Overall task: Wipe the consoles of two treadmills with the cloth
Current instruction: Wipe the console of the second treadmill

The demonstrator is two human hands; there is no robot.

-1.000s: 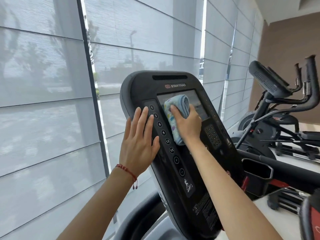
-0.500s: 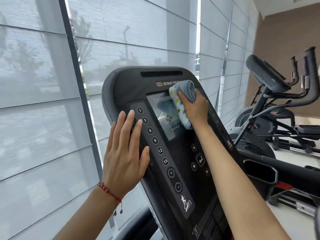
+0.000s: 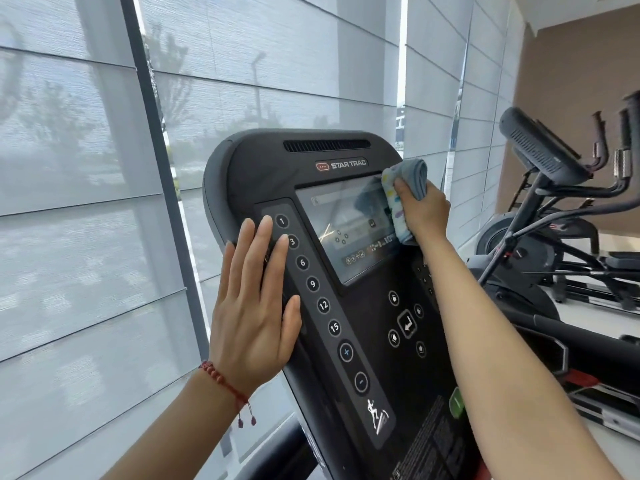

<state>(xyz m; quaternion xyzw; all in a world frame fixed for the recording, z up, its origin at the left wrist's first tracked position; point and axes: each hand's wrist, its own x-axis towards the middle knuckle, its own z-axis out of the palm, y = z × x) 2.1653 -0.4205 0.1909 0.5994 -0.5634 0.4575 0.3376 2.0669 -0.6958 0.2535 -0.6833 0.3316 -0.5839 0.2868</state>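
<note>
A black treadmill console (image 3: 263,174) fills the middle of the view, tilted, with a lit screen (image 3: 346,226) and a column of numbered buttons (image 3: 313,284) on its left side. My right hand (image 3: 424,211) presses a folded blue and white cloth (image 3: 403,188) against the screen's upper right corner. My left hand (image 3: 254,306) lies flat on the console's left edge, fingers together and pointing up, holding nothing. My right forearm hides part of the console's right side.
Window blinds (image 3: 86,202) cover the wall behind and left of the console. To the right stands another exercise machine with a dark console (image 3: 540,147) and curved handles (image 3: 623,188). A black handrail (image 3: 588,344) runs under my right arm.
My right hand has slid the cloth from the screen's left part up and right to its upper right corner. My left hand has stayed flat on the console's left edge.
</note>
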